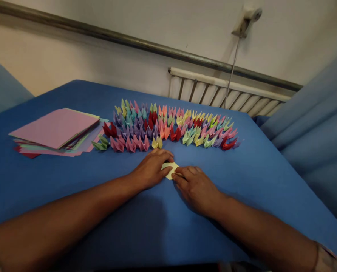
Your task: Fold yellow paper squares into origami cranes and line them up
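Note:
A small folded piece of pale yellow paper (170, 168) lies on the blue table (250, 177) between my two hands. My left hand (151, 169) rests over its left side, fingers curled and pressing on it. My right hand (195, 185) holds its right edge with the fingertips pressed down. Just beyond the hands stand several rows of small folded paper pieces (171, 124) in many colours. Most of the yellow paper is hidden under my fingers.
A stack of flat coloured paper sheets (56, 130), pink on top, lies at the left of the table. Behind the table are a wall, a white radiator (228, 92), a pipe and a hanging cable. Blue fabric (313, 124) stands at the right.

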A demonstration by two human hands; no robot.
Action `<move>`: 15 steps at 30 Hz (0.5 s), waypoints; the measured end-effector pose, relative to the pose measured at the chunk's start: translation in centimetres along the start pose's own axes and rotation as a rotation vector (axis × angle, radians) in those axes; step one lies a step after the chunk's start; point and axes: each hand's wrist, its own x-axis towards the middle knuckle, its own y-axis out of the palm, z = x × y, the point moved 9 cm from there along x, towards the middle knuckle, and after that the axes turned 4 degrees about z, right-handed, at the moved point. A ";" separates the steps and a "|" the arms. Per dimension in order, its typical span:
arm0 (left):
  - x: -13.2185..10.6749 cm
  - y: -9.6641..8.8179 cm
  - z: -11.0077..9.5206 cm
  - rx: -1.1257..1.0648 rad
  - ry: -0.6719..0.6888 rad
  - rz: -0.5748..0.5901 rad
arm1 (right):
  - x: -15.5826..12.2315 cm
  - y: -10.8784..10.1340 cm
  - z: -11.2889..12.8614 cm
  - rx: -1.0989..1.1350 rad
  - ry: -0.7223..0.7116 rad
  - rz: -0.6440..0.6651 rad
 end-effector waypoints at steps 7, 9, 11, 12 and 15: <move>-0.2 -0.3 -0.5 -0.047 0.020 -0.025 | -0.1 0.1 -0.2 -0.039 0.056 -0.003; -0.3 -0.2 -0.5 -0.017 0.046 -0.019 | -0.2 0.1 -0.3 -0.055 0.058 -0.013; -0.4 -0.3 -0.6 0.029 0.074 -0.016 | -0.3 0.2 -0.2 -0.041 0.035 -0.010; -0.5 -0.4 -0.6 0.054 0.085 -0.013 | -0.3 0.3 -0.2 -0.026 0.021 -0.005; -0.7 -0.7 -0.7 0.121 0.111 -0.012 | -0.4 0.4 0.0 -0.002 0.007 0.011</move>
